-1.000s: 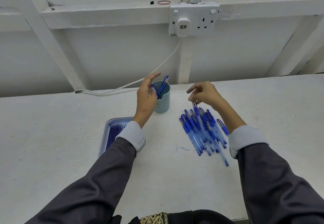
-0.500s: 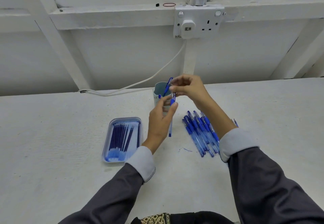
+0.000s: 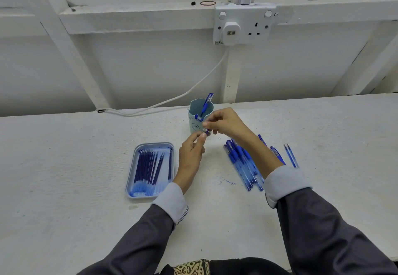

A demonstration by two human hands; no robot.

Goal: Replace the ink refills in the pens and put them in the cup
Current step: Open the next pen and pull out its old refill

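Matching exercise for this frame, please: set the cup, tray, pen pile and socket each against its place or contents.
Things:
1 cup
2 tray
3 pen pile
4 socket

Places or contents:
a on the wall
b holds refills
c loose on the table, right of the tray
d upright, with pens inside

Pairs: 1-d; 2-b; 3-c; 4-a

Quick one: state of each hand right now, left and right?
Left hand: closed, pinching a pen in front of the cup.
Right hand: closed, pinching the same pen.
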